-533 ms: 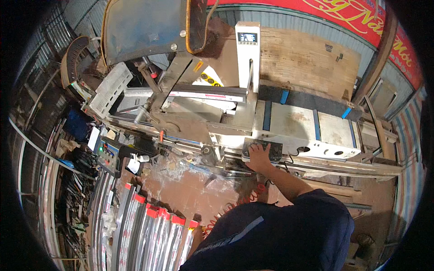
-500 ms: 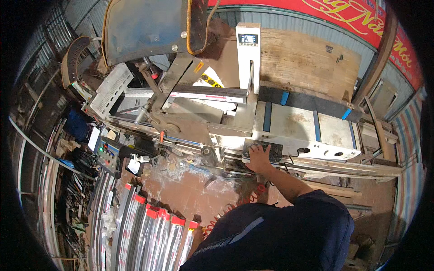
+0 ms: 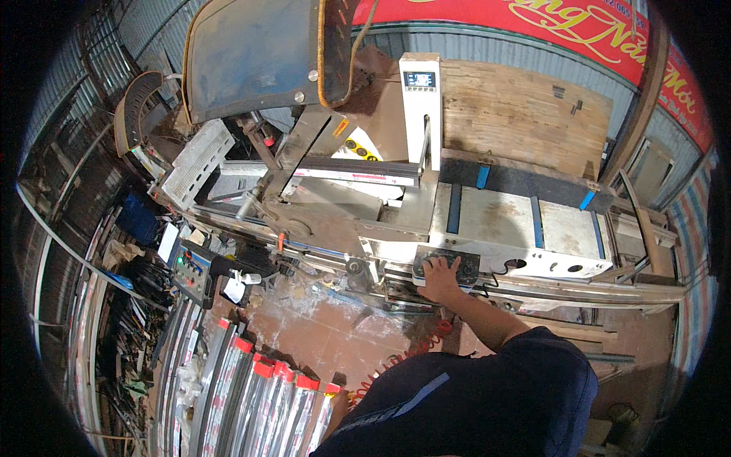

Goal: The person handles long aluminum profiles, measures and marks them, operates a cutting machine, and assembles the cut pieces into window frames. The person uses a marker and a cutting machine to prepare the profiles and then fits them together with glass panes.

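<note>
The right hand (image 3: 438, 283) rests on the black control box (image 3: 470, 264) at the white machine's (image 3: 495, 215) near side, fingers spread, while the left hand (image 3: 339, 404), near left beside red-ended profiles (image 3: 263, 415), is too hidden to tell its grip.

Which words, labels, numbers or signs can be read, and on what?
Red banner: yellow script, partly readable, wording not copied.
Small dark screen on tall white column: too small.
Yellow rectangular label: too small.
Yellow strip with black discs: symbols unclear.
Long silvery profiles with red ends: print too small.
</note>
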`<state>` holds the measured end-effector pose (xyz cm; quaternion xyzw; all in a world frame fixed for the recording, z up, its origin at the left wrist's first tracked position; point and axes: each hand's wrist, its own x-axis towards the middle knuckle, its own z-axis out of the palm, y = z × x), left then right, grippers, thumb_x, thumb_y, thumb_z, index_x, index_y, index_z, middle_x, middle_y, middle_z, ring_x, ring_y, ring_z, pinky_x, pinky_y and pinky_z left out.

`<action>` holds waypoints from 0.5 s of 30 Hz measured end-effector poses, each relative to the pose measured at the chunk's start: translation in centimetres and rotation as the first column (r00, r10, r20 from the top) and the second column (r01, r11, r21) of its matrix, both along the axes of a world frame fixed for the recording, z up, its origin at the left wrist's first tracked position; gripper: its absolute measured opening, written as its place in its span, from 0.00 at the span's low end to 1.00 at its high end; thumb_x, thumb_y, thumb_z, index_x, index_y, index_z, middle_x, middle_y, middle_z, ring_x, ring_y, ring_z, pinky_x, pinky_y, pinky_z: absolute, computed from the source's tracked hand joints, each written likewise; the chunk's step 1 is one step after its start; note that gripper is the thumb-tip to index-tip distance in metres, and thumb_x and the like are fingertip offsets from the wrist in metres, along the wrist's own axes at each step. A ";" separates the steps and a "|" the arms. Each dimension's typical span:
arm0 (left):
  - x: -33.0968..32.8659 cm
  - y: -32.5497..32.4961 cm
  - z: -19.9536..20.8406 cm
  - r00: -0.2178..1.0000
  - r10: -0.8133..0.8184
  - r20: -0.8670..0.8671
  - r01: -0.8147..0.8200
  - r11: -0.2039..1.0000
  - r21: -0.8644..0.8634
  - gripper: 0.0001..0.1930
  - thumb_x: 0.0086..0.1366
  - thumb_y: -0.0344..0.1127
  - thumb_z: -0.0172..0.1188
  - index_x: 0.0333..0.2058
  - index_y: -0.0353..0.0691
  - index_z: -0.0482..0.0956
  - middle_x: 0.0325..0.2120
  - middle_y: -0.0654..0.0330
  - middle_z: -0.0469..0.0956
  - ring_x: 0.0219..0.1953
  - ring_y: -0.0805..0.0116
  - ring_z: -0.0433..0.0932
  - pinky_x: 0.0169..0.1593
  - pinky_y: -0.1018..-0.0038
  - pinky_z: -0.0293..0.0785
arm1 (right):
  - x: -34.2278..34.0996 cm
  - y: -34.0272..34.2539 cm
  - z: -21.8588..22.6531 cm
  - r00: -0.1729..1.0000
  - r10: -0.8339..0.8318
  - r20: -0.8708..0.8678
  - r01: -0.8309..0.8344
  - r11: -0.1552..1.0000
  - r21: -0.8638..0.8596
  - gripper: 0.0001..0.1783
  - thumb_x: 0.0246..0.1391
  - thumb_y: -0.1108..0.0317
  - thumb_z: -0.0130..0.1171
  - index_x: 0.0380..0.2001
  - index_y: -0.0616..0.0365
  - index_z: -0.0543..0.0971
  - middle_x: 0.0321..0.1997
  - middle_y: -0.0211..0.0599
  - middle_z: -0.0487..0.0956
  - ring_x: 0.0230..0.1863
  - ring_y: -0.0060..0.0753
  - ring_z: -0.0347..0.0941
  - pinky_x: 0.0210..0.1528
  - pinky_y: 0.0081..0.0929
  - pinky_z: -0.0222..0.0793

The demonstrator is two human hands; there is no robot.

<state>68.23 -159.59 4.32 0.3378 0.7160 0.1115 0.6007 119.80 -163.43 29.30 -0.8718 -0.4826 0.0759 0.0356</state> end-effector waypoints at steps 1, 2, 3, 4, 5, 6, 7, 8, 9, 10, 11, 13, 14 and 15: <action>-0.1 0.0 -0.1 1.000 0.000 0.000 0.000 1.000 0.000 0.12 0.63 0.43 0.64 0.38 0.41 0.85 0.28 0.59 0.82 0.22 0.64 0.79 0.25 0.67 0.76 | 0.0 -0.1 0.0 1.000 0.002 0.006 -0.002 1.000 0.012 0.46 0.51 0.42 0.73 0.66 0.58 0.70 0.69 0.47 0.68 0.75 0.55 0.57 0.70 0.95 0.39; 0.0 0.0 -0.2 1.000 -0.002 0.000 0.002 1.000 0.000 0.12 0.63 0.43 0.64 0.38 0.41 0.85 0.28 0.59 0.82 0.22 0.64 0.79 0.25 0.67 0.76 | 0.1 -0.3 0.0 1.000 0.003 0.010 -0.003 1.000 0.023 0.46 0.51 0.43 0.73 0.66 0.58 0.71 0.69 0.48 0.68 0.75 0.56 0.57 0.70 0.95 0.39; -0.1 0.0 -0.2 1.000 -0.001 -0.002 0.001 1.000 -0.004 0.12 0.63 0.43 0.64 0.38 0.41 0.85 0.28 0.59 0.82 0.22 0.64 0.79 0.25 0.67 0.76 | 0.2 -0.5 0.0 1.000 0.003 -0.007 -0.003 1.000 0.007 0.46 0.51 0.43 0.73 0.67 0.58 0.70 0.70 0.48 0.68 0.75 0.56 0.56 0.70 0.95 0.38; -0.1 0.0 -0.2 1.000 -0.001 -0.004 0.001 1.000 -0.009 0.12 0.63 0.43 0.64 0.38 0.41 0.85 0.28 0.59 0.82 0.22 0.64 0.79 0.25 0.67 0.76 | 0.3 -0.7 0.1 1.000 0.003 -0.024 -0.003 1.000 -0.010 0.47 0.51 0.43 0.73 0.67 0.58 0.70 0.71 0.48 0.67 0.76 0.55 0.56 0.70 0.95 0.38; 0.0 0.1 -0.2 1.000 -0.003 -0.005 0.003 1.000 -0.005 0.12 0.63 0.43 0.64 0.38 0.41 0.85 0.28 0.59 0.82 0.22 0.64 0.79 0.25 0.67 0.76 | 0.4 -0.9 0.1 0.999 -0.003 -0.038 0.002 0.999 -0.036 0.47 0.52 0.43 0.72 0.68 0.58 0.69 0.72 0.48 0.67 0.77 0.55 0.55 0.71 0.95 0.37; 0.0 0.1 -0.2 1.000 -0.005 -0.005 0.005 1.000 -0.010 0.12 0.63 0.43 0.64 0.37 0.41 0.85 0.28 0.59 0.82 0.22 0.64 0.79 0.25 0.67 0.76 | 0.4 -1.0 0.2 0.999 -0.002 -0.042 0.001 1.000 -0.026 0.48 0.52 0.43 0.72 0.69 0.58 0.69 0.73 0.48 0.66 0.77 0.55 0.54 0.71 0.95 0.37; 0.1 0.2 -0.2 1.000 -0.008 -0.009 0.008 1.000 -0.010 0.12 0.63 0.43 0.64 0.37 0.41 0.85 0.28 0.59 0.82 0.22 0.64 0.79 0.25 0.67 0.76 | 0.5 -1.2 0.3 0.999 -0.005 -0.042 0.004 1.000 -0.027 0.48 0.52 0.43 0.72 0.70 0.58 0.68 0.74 0.47 0.66 0.78 0.54 0.54 0.71 0.95 0.36; 0.1 0.2 -0.1 1.000 -0.008 -0.010 0.008 1.000 -0.011 0.12 0.63 0.43 0.64 0.37 0.41 0.85 0.28 0.59 0.82 0.22 0.64 0.79 0.25 0.67 0.76 | 0.5 -1.4 0.5 0.999 -0.010 -0.040 0.008 0.999 -0.041 0.49 0.52 0.43 0.71 0.70 0.58 0.67 0.74 0.47 0.65 0.79 0.54 0.53 0.72 0.95 0.35; 0.2 0.3 -0.1 1.000 -0.012 -0.008 0.011 1.000 -0.008 0.12 0.63 0.43 0.64 0.37 0.41 0.85 0.28 0.59 0.82 0.22 0.64 0.79 0.25 0.67 0.76 | 0.5 -1.6 0.6 0.998 -0.041 -0.040 0.040 0.999 -0.036 0.49 0.53 0.43 0.71 0.71 0.57 0.67 0.75 0.45 0.65 0.79 0.54 0.53 0.72 0.94 0.35; 0.2 0.3 0.0 1.000 -0.015 -0.008 0.015 1.000 -0.011 0.12 0.63 0.43 0.64 0.37 0.41 0.85 0.28 0.59 0.82 0.22 0.64 0.79 0.25 0.67 0.76 | 0.5 -1.9 0.8 0.997 -0.075 -0.037 0.073 0.996 -0.042 0.49 0.53 0.43 0.71 0.71 0.57 0.67 0.76 0.44 0.65 0.80 0.53 0.52 0.72 0.94 0.35; 0.3 0.3 0.1 1.000 -0.014 -0.009 0.014 1.000 -0.009 0.12 0.63 0.43 0.64 0.37 0.41 0.85 0.28 0.59 0.82 0.22 0.64 0.79 0.25 0.67 0.76 | 0.5 -2.1 0.9 0.994 -0.107 -0.036 0.105 0.994 -0.040 0.49 0.53 0.43 0.71 0.71 0.57 0.67 0.76 0.43 0.64 0.80 0.53 0.51 0.72 0.94 0.34; 0.3 0.3 0.2 1.000 -0.018 -0.009 0.018 1.000 -0.002 0.12 0.63 0.43 0.64 0.37 0.41 0.85 0.28 0.59 0.82 0.22 0.64 0.79 0.25 0.67 0.76 | 0.7 -2.9 1.2 0.995 -0.098 -0.016 0.097 0.994 -0.059 0.48 0.53 0.43 0.70 0.71 0.55 0.68 0.76 0.41 0.65 0.80 0.52 0.53 0.72 0.93 0.34; 0.4 0.4 0.2 1.000 -0.017 -0.008 0.017 1.000 -0.001 0.12 0.63 0.43 0.64 0.37 0.41 0.85 0.28 0.59 0.82 0.22 0.64 0.79 0.25 0.66 0.76 | 0.8 -3.3 1.3 0.995 -0.100 -0.001 0.100 0.990 -0.102 0.47 0.53 0.44 0.70 0.71 0.54 0.68 0.76 0.40 0.65 0.80 0.51 0.53 0.73 0.93 0.35; 0.4 0.4 0.3 1.000 -0.020 -0.006 0.020 1.000 -0.004 0.12 0.63 0.43 0.64 0.37 0.41 0.85 0.28 0.59 0.82 0.22 0.64 0.79 0.25 0.66 0.75 | 0.9 -3.6 1.3 0.995 -0.099 -0.017 0.097 0.993 -0.067 0.47 0.53 0.44 0.70 0.71 0.53 0.68 0.76 0.40 0.65 0.79 0.51 0.54 0.73 0.93 0.35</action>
